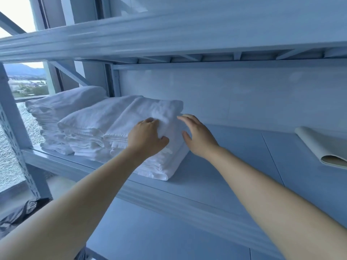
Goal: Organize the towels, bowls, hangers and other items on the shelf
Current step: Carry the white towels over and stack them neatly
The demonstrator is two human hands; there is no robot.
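Three stacks of folded white towels stand side by side on the left part of a pale metal shelf (216,177). My left hand (145,136) rests on top of the right-hand towel stack (150,113), its thumb pressed against the stack's right side. My right hand (197,136) hovers just to the right of that stack with straight fingers, its fingertips near the top edge; contact is unclear. The middle stack (90,124) and the far-left stack (60,106) stand untouched.
A rolled cream mat (323,147) lies at the shelf's right end. Another shelf board (169,38) runs close overhead, and a lower board (159,237) lies beneath. A perforated upright (13,132) and a window are at the left. A dark bag (22,211) lies on the floor.
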